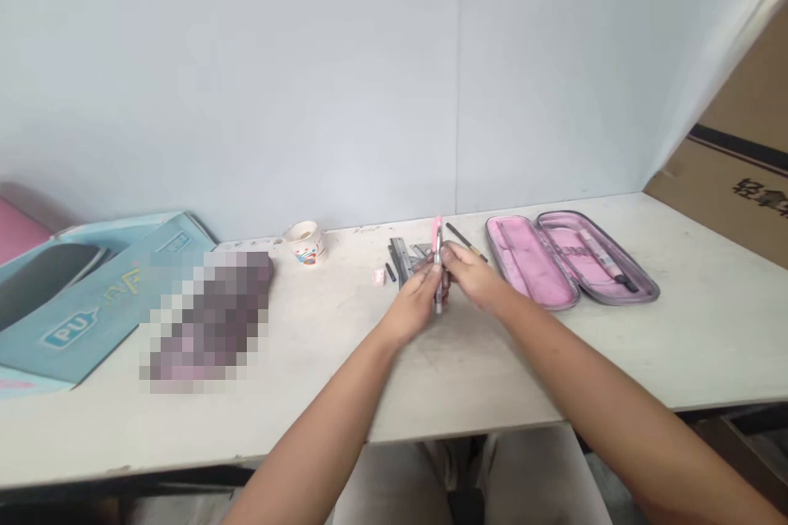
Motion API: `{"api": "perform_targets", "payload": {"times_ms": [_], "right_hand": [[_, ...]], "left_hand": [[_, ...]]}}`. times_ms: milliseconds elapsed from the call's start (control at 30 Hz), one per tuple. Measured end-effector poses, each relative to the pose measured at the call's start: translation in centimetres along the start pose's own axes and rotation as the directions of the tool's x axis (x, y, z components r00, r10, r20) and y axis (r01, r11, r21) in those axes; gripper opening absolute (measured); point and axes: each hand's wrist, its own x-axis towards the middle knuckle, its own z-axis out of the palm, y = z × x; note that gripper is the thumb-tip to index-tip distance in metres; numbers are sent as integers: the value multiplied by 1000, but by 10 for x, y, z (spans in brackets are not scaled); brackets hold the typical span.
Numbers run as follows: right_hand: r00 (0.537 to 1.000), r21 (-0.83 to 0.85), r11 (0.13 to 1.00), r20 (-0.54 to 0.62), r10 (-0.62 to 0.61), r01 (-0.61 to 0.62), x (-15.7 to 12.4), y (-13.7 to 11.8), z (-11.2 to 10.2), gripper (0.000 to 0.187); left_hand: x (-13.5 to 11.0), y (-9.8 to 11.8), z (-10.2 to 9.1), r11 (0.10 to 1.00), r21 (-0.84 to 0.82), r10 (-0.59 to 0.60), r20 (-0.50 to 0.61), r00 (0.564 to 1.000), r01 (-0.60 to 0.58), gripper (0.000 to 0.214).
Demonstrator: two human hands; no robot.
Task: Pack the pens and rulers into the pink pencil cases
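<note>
Upright above the table, a pen with a pink top and a pale barrel is held between both hands. My left hand is closed round its lower part, while the fingers of my right hand close on it from the other side, higher up. Just behind the hands lie a grey ruler and a dark pencil, partly covered by the fingers. A small pink and white eraser and a short dark stick are left of them.
An opened pink pencil case lies to the right, with a pink and black marker-like pen in its far half. A paper cup, a blurred-out dark item and a blue box are leftward. A carton stands far right.
</note>
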Motion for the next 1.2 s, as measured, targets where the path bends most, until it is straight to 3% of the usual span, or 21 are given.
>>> {"api": "perform_targets", "payload": {"times_ms": [133,233,300,400,467,533,567,633,767,867,1000,1100,1200], "right_hand": [[993,-190,977,-48,-107,96,-5,-12,-10,36],[954,-319,925,-146,-263,206,-15,-26,-38,32],[902,-440,867,-234,-362,234,-24,-35,-66,29],[788,-656,743,-385,-480,132,-41,-44,-115,26],[693,-772,636,-471,-546,-23,-53,-46,-149,27],[635,-834,510,-514,-577,-212,-64,-44,-178,29],[630,-843,442,-527,-571,-305,-69,-42,-189,31],[664,-841,297,-540,-517,-453,-75,-37,-204,34],[766,-834,43,-524,-372,-550,-77,-29,-209,40],[799,-829,-61,-513,-314,-556,-78,-27,-204,43],[831,-844,-98,-488,-268,-528,-81,-23,-203,47],[837,-857,-92,-465,-288,-507,-86,-17,-208,50],[832,-873,-89,-420,-363,-480,-91,-11,-215,48]], "left_hand": [[13,13,13,988,149,44,-49,998,-36,45],[34,25,39,956,267,138,-38,990,-123,40],[52,31,62,927,334,180,5,984,-171,39],[77,33,99,836,504,194,97,976,-216,34],[90,31,124,725,644,184,161,970,-245,32],[99,27,146,601,751,162,220,962,-273,34],[103,24,155,542,790,148,246,958,-286,37],[109,17,172,438,846,119,280,953,-303,40],[117,6,189,311,901,97,286,953,-302,41],[117,4,188,317,898,109,285,952,-305,40],[103,10,169,424,858,149,249,957,-289,38],[85,18,135,494,834,177,181,967,-247,34],[62,21,81,512,840,197,93,976,-183,31]]}}
